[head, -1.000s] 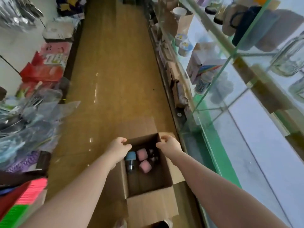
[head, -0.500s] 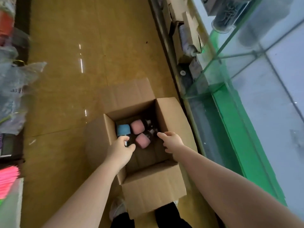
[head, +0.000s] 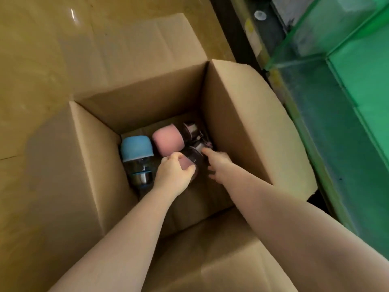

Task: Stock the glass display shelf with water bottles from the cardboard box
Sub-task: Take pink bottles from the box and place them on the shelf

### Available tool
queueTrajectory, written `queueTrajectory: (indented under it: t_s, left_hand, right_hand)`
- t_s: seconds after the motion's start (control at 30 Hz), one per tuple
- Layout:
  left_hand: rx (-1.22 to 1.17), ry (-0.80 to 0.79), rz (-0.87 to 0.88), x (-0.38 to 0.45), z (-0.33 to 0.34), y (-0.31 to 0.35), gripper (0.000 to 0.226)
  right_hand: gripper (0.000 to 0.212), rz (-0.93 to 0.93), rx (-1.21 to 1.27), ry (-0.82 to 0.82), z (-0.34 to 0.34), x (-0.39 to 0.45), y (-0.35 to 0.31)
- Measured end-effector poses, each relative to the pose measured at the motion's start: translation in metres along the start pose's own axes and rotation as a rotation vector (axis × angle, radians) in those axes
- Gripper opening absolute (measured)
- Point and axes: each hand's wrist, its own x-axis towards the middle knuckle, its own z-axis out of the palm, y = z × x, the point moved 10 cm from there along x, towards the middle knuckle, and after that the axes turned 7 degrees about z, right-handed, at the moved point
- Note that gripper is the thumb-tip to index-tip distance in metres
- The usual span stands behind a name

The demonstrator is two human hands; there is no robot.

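Note:
An open cardboard box (head: 235, 114) stands on the floor below me. At its bottom lie a blue-capped bottle (head: 136, 152) on the left and a pink-capped bottle (head: 168, 140) beside it. A second pink-capped bottle (head: 192, 160) lies nearer to me. My left hand (head: 173, 175) is curled around its pink cap end. My right hand (head: 217, 164) reaches in beside its dark body, fingers spread and touching it; whether it grips is unclear. The glass display shelf (head: 328, 49) rises at the right.
The box's flaps spread out to the left, front, back and right over the shiny brown floor (head: 42, 39). A green-edged glass cabinet base (head: 357, 127) runs close along the box's right side. A small white cap (head: 260, 15) lies by the cabinet's dark foot.
My head has dropped closer over the box. Both hands have gone from the box's rim down inside it, and my left hand has closed on the near pink-capped bottle.

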Motion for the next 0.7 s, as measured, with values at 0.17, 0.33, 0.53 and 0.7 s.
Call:
queueTrajectory:
  t_s: [0.17,0.33,0.53,0.7]
  left_hand:
    - [0.079,-0.065,-0.082,0.033,0.034,-0.042,0.068]
    - [0.062,-0.113,-0.063,0.047,0.050,-0.057,0.087]
    - [-0.110,-0.172,-0.158,0.052,0.063,-0.075,0.108]
    - [-0.054,-0.159,-0.152,0.054,0.061,-0.073,0.105]
  right_hand:
    - [0.058,0.042,0.059,-0.021,0.015,0.054,-0.006]
    - [0.068,0.122,0.060,-0.072,0.027,0.077,0.009]
    - [0.062,0.126,0.063,-0.201,0.045,0.076,0.015]
    - [0.059,0.150,0.076,-0.209,0.050,0.073,0.016]
